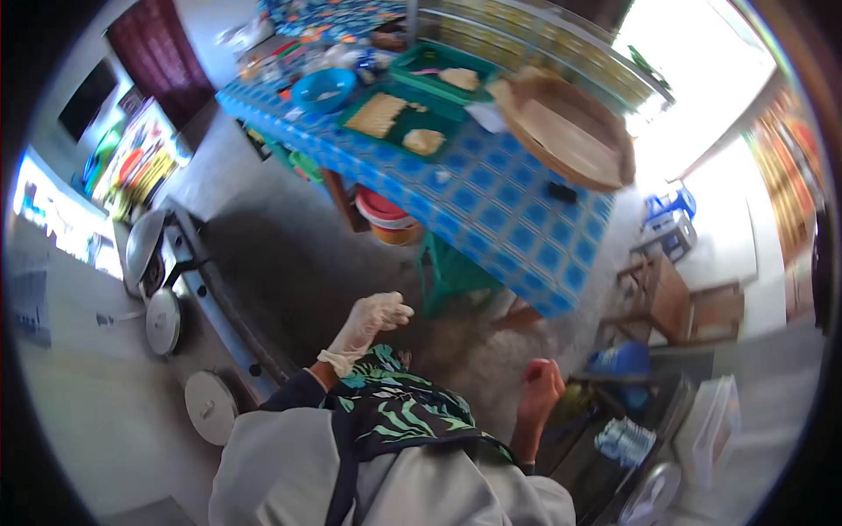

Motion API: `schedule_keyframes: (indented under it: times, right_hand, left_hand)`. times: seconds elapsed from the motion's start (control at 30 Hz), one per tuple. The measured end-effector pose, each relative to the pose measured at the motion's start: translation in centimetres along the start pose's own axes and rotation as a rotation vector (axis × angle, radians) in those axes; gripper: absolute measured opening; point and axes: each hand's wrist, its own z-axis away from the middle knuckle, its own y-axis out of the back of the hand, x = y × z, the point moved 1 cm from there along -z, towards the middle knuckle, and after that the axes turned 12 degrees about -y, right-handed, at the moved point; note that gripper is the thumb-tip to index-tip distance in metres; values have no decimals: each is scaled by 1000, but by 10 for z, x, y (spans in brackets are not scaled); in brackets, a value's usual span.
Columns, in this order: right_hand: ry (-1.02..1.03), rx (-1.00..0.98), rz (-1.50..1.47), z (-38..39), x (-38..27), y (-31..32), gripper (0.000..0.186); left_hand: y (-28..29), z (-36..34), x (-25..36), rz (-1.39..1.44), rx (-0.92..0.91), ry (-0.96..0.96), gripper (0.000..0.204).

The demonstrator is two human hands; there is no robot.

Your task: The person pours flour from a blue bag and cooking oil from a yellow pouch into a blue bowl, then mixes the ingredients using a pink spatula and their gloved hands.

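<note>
My left hand (371,323) wears a whitish glove and hangs in front of my body. Its fingers are curled in, and no object shows in them. Bare and a little blurred, my right hand (540,388) is held low on the right with its fingers closed; whatever may be inside is hidden. Both hands are apart from the table (491,206) with its blue patterned cover. On it lies a green tray (375,147) with rows of pale pieces (375,115) and a pale lump (423,141). Behind that is a second green tray (405,73) holding another pale lump (459,79).
A woven round basket (568,140) and a blue basin (323,90) stand on the table. Under it are a red-lidded bucket (383,210) and a green stool (447,272). At left, a counter holds a wok (145,245) and lids (210,408). A wooden chair (658,298) stands right.
</note>
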Motion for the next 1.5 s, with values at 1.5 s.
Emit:
schedule_keyframes:
  times: [1.5]
  right_hand:
    - [58, 195, 1291, -528, 4, -736, 24]
  left_hand:
    - [567, -592, 261, -303, 259, -162, 65]
